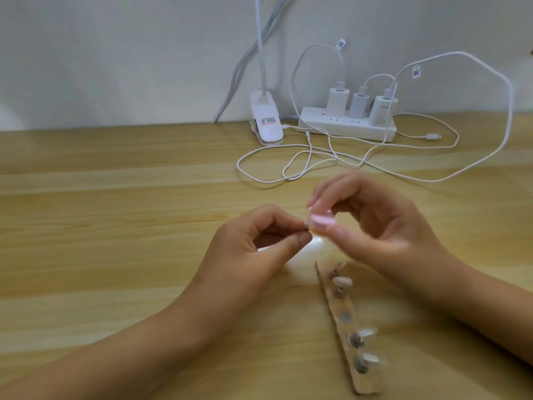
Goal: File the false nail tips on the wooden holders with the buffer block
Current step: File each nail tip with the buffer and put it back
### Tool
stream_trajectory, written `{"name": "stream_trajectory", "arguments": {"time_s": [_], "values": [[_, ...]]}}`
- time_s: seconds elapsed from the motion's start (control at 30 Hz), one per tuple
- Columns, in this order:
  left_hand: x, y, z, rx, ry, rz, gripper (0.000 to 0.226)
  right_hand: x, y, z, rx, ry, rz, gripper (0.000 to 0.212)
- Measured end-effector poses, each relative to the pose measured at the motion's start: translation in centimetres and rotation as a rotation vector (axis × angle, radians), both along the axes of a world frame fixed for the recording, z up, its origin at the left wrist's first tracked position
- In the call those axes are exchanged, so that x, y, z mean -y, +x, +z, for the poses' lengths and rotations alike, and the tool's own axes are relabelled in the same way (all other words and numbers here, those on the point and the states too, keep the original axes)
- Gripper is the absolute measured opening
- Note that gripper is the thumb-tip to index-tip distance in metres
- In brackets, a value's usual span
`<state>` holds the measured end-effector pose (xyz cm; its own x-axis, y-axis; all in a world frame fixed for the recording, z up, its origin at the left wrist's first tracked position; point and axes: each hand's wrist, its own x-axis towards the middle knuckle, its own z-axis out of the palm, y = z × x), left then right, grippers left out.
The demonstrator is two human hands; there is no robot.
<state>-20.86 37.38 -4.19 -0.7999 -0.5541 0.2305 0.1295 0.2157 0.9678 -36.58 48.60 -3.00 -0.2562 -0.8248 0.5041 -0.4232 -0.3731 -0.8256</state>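
wooden desk (115, 226), left hand (253, 246) pinching pale nail tip (306, 225), right hand (375, 223) pinching pink buffer block (409, 221)

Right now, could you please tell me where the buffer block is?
Head view, centre: the buffer block is pinched in the right hand, against a nail tip the left hand pinches, just beyond the holder.

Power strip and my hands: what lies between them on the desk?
Loops of white charging cable lie on the desk between the power strip and the left hand and right hand; seen in the head view.
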Motion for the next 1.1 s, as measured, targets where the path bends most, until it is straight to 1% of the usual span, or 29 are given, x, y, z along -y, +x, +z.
{"name": "stream_trajectory", "arguments": {"time_s": [0.03, 0.1, 0.13, 0.17, 0.2, 0.27, 0.3, 0.33, 0.4, 0.47, 0.5, 0.53, 0.6, 0.63, 0.67, 0.73, 0.8, 0.9, 0.93, 1.0, 1.07, 1.1], "values": [[0.0, 0.0, 0.0, 0.0, 0.012, -0.001, 0.009, 0.0, -0.1, -0.1, -0.023, 0.037, -0.006, 0.013], [0.0, 0.0, 0.0, -0.014, 0.041, 0.001, 0.009, 0.2, -0.5, -0.2, 0.087, 0.066, -0.089, 0.015], [0.1, 0.0, 0.0, -0.019, 0.038, 0.001, 0.009, 0.1, -0.6, -0.1, 0.135, 0.041, -0.095, 0.016], [0.1, 0.0, 0.0, -0.019, 0.028, 0.0, 0.01, 0.1, -0.4, 0.0, 0.14, 0.004, -0.074, 0.016], [0.1, 0.0, 0.0, -0.018, 0.018, 0.003, 0.009, 0.0, -0.2, 0.1, 0.09, -0.014, -0.036, 0.015], [0.2, 0.0, -0.1, -0.013, 0.015, 0.008, 0.007, 0.1, -0.1, -0.1, -0.001, 0.045, -0.023, 0.016], [0.2, 0.0, -0.2, -0.011, 0.017, 0.008, 0.006, 0.2, -0.4, -0.1, 0.02, 0.085, -0.064, 0.019], [0.2, 0.0, -0.2, -0.009, 0.015, 0.009, 0.006, 0.3, -0.6, -0.1, 0.088, 0.105, -0.112, 0.02], [0.2, 0.1, -0.2, -0.009, 0.0, 0.011, 0.006, 0.2, -0.6, 0.1, 0.187, 0.043, -0.086, 0.019], [0.1, 0.0, -0.1, -0.016, 0.006, 0.011, 0.007, -0.1, 0.1, 0.3, 0.098, 0.007, 0.02, 0.015], [0.2, 0.0, -0.1, -0.018, 0.017, 0.008, 0.008, -0.1, 0.4, 0.2, 0.058, 0.035, 0.041, 0.015], [0.2, 0.0, -0.2, -0.02, 0.029, 0.006, 0.008, 0.0, 0.3, 0.2, 0.065, 0.072, 0.019, 0.016], [0.2, 0.0, -0.2, -0.022, 0.034, 0.015, 0.009, 0.1, 0.0, 0.6, 0.196, 0.089, -0.078, 0.018], [0.2, 0.0, -0.2, -0.026, 0.022, 0.017, 0.01, 0.1, -0.1, 0.7, 0.252, 0.068, -0.085, 0.02], [0.3, 0.0, -0.2, -0.037, 0.008, 0.016, 0.011, -0.1, 0.1, 1.0, 0.261, 0.038, -0.06, 0.021], [0.3, 0.0, -0.2, -0.061, -0.003, 0.004, 0.016, -0.3, 0.9, 1.1, 0.196, 0.021, 0.026, 0.018], [0.3, 0.0, -0.2, -0.076, -0.01, -0.014, 0.017, -0.4, 1.3, 0.9, 0.167, 0.02, 0.027, 0.018], [0.2, 0.1, -0.1, -0.087, -0.017, -0.02, 0.012, -0.2, 0.9, 1.2, 0.297, -0.032, -0.041, 0.02], [0.2, 0.1, -0.1, -0.09, -0.017, -0.017, 0.011, -0.3, 0.9, 1.3, 0.308, -0.055, -0.036, 0.021], [0.1, 0.1, -0.2, -0.097, -0.018, -0.012, 0.011, -0.4, 1.3, 1.3, 0.244, -0.047, 0.016, 0.018], [0.2, 0.1, -0.2, -0.1, -0.025, -0.011, 0.011, -0.3, 1.2, 0.8, 0.163, 0.06, 0.019, 0.015], [0.2, 0.2, -0.1, -0.1, -0.029, -0.011, 0.011, -0.2, 0.9, 0.8, 0.178, 0.105, -0.008, 0.014]]}}
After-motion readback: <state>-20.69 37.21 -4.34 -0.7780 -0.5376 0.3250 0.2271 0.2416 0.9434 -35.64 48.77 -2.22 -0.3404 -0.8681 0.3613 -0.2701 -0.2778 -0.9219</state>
